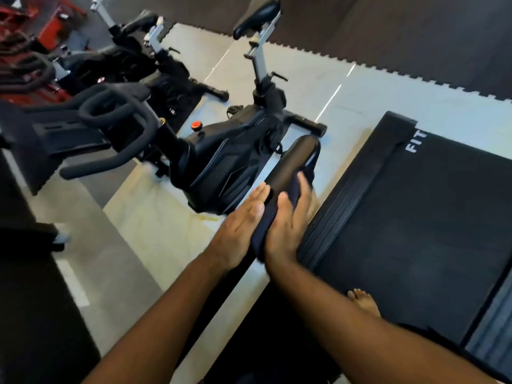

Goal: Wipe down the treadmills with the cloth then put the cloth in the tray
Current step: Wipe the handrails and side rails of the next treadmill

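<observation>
Dim, soft picture; glare streaks the floor (327,79); edges bend.

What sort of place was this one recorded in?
Most likely a gym: a treadmill with a black belt, exercise bikes beside it, and interlocking floor mats behind.

The cloth (264,231) lies mostly hidden; treadmill (415,217) cut off at right.

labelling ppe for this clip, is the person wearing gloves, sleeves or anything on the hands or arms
No gloves: the left hand and right hand are bare, with no rings, watch or bands showing. Both forearms are bare too; no sleeve is in view.
</observation>
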The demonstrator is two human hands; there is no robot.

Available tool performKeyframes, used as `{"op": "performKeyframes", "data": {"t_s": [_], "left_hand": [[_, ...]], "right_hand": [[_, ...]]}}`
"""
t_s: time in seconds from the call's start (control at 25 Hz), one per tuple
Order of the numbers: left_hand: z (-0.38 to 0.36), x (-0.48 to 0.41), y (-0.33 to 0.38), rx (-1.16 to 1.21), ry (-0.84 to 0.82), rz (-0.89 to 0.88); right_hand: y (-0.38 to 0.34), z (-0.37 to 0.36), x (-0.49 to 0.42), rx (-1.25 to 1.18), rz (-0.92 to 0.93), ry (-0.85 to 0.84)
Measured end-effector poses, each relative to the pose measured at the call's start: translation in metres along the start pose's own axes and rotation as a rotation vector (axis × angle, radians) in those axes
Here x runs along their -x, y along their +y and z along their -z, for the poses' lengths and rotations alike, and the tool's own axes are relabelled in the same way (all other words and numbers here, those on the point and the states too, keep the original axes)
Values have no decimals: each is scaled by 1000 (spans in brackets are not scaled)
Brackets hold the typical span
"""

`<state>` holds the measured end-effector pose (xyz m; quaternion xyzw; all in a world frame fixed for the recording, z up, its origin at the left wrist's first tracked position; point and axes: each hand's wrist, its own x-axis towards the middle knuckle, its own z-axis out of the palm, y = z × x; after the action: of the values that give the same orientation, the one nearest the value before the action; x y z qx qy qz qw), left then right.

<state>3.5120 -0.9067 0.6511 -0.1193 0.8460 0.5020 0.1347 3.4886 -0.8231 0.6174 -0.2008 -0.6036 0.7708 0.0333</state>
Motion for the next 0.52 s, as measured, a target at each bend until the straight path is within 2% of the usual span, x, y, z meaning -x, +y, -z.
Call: {"op": "performKeyframes", "data": {"t_s": [0.04, 0.12, 0.16, 0.24, 0.32, 0.36, 0.44, 0.48, 0.52], "left_hand": [[1, 5, -1, 7, 2, 17], [0, 15, -3, -19, 16, 47], [-1, 20, -5, -30, 28, 49], [-3, 23, -6, -38, 32, 29], [-3, 23, -6, -35, 32, 31], [-1, 24, -5, -45, 31, 34], [0, 27, -7, -54, 48, 43], [0, 31, -9, -48, 58, 43], [0, 33, -13, -48, 62, 34]], "right_hand": [[12, -3, -14, 16, -41, 68], [23, -3, -26, -96, -324, 133], [30, 1, -19, -139, -439, 113], [17, 5, 11, -89, -378, 24], [19, 3, 15, -77, -242, 56], [30, 0, 1, -79, -265, 112], [45, -2, -15, -127, -479, 129], [45, 2, -4, -130, -512, 89], [36, 6, 14, -89, -429, 51]]}}
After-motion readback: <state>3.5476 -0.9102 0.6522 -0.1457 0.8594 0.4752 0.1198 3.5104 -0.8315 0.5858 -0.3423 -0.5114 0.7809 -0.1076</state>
